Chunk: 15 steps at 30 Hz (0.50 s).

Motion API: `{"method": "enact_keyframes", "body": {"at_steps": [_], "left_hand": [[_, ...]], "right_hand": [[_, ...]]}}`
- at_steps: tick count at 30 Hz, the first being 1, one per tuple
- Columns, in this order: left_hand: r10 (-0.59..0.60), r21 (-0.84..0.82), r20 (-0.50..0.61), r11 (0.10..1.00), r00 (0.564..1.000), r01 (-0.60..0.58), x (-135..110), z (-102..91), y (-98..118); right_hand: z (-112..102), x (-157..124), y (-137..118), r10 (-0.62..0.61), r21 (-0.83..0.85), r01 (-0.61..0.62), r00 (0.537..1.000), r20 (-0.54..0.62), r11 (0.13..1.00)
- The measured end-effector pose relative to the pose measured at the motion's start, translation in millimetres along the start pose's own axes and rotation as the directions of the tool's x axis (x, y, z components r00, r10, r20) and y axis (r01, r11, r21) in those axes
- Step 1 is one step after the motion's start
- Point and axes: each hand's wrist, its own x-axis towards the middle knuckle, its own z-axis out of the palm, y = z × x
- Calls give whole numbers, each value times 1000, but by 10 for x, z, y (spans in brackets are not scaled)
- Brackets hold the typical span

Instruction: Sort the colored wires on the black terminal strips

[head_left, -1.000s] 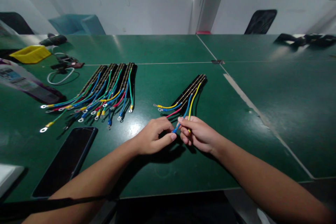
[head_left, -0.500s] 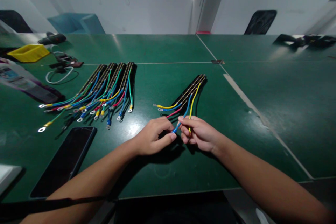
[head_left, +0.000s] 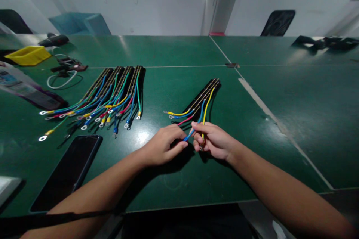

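Both hands are on the strip (head_left: pixel 206 91) that sits a bit right of center in the frame, lying at a slant on the green table (head_left: pixel 252 127). The left hand (head_left: pixel 162 145) has thumb and forefinger pinching the lug end of a blue wire (head_left: pixel 201 111) — can't tell what its other fingers are doing, they're tucked out of sight. The right hand (head_left: pixel 214 140) pinches the same wire a little farther up between thumb and forefinger, with its other fingers curled in. A long yellow wire (head_left: pixel 206 107) drops from the strip into that curl, so it's touching those fingers.

On the strip's left side a short yellow lead (head_left: pixel 179 114) and a short blue lead (head_left: pixel 183 116) poke out, ring lugs out in the open. There's a red lead (head_left: pixel 185 120) too, but its end is hidden behind the left hand.

Left of center there are four more strips (head_left: pixel 137 82) side by side, wires fanned toward the lower left — all sorts of colors, ring lugs overlapping. Phone (head_left: pixel 67 173) at lower left, bottle (head_left: pixel 30 89) at the left edge, yellow bin (head_left: pixel 29 56) at upper left.
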Motion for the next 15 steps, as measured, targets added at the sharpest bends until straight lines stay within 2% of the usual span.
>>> {"method": "enact_keyframes", "body": {"at_steps": [6,15], "left_hand": [[-1,-63,1,998,1000,1,3,-24,26],[17,33,29,999,999,-18,13,-16,-1]], "right_hand": [[-6,6,-5,17,42,-17,1000,-7,999],[-28,4,-41,71,30,-71,997,-8,997]]}}
